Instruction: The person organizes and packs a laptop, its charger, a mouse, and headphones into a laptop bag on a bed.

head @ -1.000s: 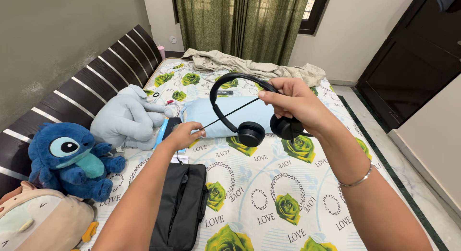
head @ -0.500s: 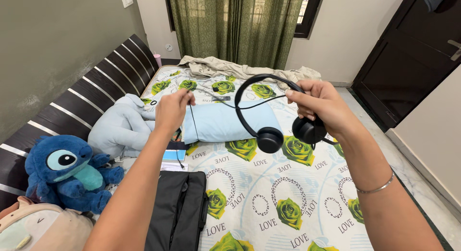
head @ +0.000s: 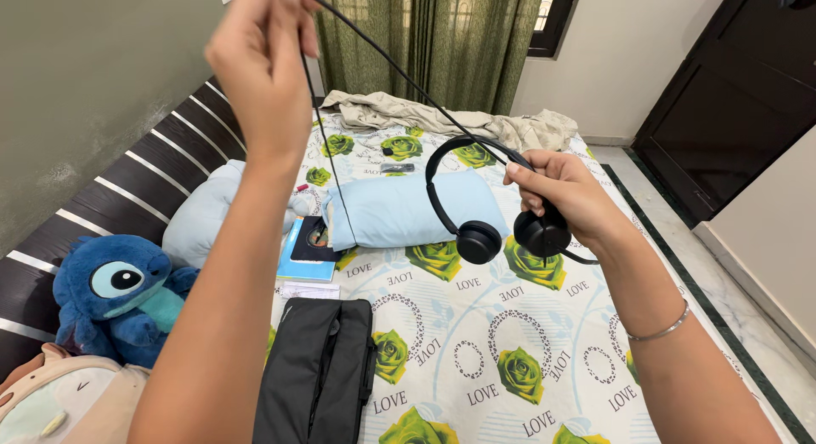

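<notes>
My right hand (head: 565, 193) grips a black headset (head: 480, 236) by its headband, above the flowered bed sheet (head: 510, 333). Its two round ear cups hang down side by side. My left hand (head: 263, 62) is raised high at the upper left and pinches the headset's thin black cable (head: 374, 49). The cable runs taut from my left hand down to the headset, and a loose end hangs below my left hand in front of the pale blue pillow (head: 391, 210).
A black bag (head: 319, 376) lies on the bed near me. A blue plush toy (head: 115, 295) and a pale plush sit at the left by the striped headboard. A blue book (head: 302, 261), a crumpled sheet (head: 442, 117), green curtains and a dark door surround the bed.
My left hand has risen from the bed to high up, pulling the cable taut. The headset in my right hand stays at about the same height.
</notes>
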